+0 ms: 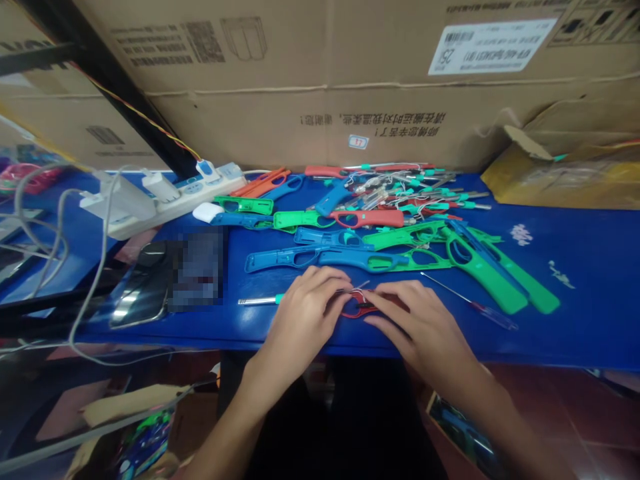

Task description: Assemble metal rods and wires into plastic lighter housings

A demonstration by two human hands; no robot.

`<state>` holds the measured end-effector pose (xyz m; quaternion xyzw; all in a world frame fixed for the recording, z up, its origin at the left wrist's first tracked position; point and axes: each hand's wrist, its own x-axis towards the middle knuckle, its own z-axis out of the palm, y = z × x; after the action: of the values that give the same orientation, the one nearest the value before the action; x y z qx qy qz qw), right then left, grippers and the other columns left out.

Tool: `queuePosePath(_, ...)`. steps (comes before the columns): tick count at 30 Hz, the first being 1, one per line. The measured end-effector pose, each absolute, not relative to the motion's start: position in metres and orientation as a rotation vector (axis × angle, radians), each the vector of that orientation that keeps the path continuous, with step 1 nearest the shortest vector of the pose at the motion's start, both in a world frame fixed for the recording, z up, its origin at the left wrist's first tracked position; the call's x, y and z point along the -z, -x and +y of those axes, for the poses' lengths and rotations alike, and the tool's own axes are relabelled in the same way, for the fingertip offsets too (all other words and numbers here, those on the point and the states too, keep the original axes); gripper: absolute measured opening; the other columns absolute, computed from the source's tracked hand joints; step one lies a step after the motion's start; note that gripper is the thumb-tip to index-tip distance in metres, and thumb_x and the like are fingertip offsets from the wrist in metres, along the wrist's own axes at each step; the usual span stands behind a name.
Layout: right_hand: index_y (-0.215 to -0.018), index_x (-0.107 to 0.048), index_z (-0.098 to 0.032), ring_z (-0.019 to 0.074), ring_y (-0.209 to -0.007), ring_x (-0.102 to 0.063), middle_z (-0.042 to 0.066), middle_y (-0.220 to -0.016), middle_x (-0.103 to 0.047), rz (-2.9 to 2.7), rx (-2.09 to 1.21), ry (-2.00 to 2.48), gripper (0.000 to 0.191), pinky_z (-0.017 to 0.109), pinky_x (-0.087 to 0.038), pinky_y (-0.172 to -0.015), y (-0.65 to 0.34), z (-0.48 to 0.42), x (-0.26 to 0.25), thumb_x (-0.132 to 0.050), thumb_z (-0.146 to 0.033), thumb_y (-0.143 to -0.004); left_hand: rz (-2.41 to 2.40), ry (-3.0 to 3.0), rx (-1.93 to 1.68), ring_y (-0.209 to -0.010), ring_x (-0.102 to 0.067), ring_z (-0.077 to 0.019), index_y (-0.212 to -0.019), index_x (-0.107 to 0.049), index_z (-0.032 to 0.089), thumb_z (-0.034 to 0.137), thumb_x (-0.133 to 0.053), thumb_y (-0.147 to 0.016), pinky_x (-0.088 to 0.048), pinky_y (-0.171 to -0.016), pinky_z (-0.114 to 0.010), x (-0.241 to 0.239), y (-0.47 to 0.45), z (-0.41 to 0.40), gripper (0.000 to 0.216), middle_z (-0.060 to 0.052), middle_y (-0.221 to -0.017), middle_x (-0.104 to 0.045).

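My left hand (306, 308) and my right hand (417, 319) meet at the front edge of the blue table (590, 293). Both press with curled fingers on a red plastic handle shell (359, 308) lying between them; thin wires show at its top. A green-handled metal rod (257, 301) lies just left of my left hand. A thin red-handled screwdriver (473, 305) lies to the right of my right hand.
A heap of blue, green and red handle shells (380, 243) fills the table's middle and back. A white power strip with plugs (165, 197) sits at the back left, a dark phone (145, 287) at the front left. Cardboard boxes (320, 80) wall the back.
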<state>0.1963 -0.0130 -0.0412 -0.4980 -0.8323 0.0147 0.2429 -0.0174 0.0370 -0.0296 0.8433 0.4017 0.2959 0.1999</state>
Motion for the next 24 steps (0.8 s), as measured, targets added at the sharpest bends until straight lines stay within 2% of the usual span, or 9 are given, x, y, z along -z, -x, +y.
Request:
queuePosePath(9,-0.127,-0.067,-0.023,0.0219,-0.102,-0.059,0.007,-0.114,-0.067,-2.269,-0.068,1.380,0.028,0.037,-0.045,-0.082,-0.195,-0.012,0.040,-0.052,-0.033,-0.105,1.067,-2.572,-0.774,-0.097,-0.062,-0.0226,-0.111,-0.073,0.021,0.020,-0.060,-0.101,-0.052,-0.082,-0.039,0.030,0.023,0.036,0.016,-0.005,-0.111,-0.072)
queuePosePath(14,-0.122,-0.068,-0.020,0.0226,-0.101,-0.059,0.009,-0.113,-0.067,-2.265,-0.047,1.370,0.028,0.037,-0.045,-0.080,-0.192,-0.012,0.038,-0.051,-0.036,-0.106,1.115,-2.551,-0.877,-0.097,-0.064,-0.0219,-0.116,-0.069,0.020,0.023,-0.061,-0.101,-0.050,-0.083,-0.039,0.030,0.025,0.034,0.017,-0.005,-0.110,-0.074)
queuePosePath(19,-0.124,-0.066,-0.020,0.0245,-0.101,-0.059,0.011,-0.114,-0.067,-2.312,0.015,1.404,0.032,0.039,-0.045,-0.081,-0.190,-0.013,0.038,-0.047,-0.038,-0.107,1.242,-2.539,-0.913,-0.095,-0.066,-0.0214,-0.105,-0.072,0.022,0.029,-0.065,-0.099,-0.048,-0.083,-0.039,0.028,0.031,0.033,0.011,-0.004,-0.106,-0.076)
queuePosePath(24,-0.130,-0.063,-0.020,0.0263,-0.103,-0.058,0.012,-0.115,-0.066,-2.345,0.083,1.416,0.033,0.040,-0.045,-0.083,-0.189,-0.015,0.040,-0.048,-0.037,-0.106,1.264,-2.500,-0.829,-0.092,-0.065,-0.0203,-0.098,-0.074,0.022,0.025,-0.060,-0.102,-0.049,-0.085,-0.039,0.028,0.031,0.032,0.015,-0.003,-0.102,-0.075)
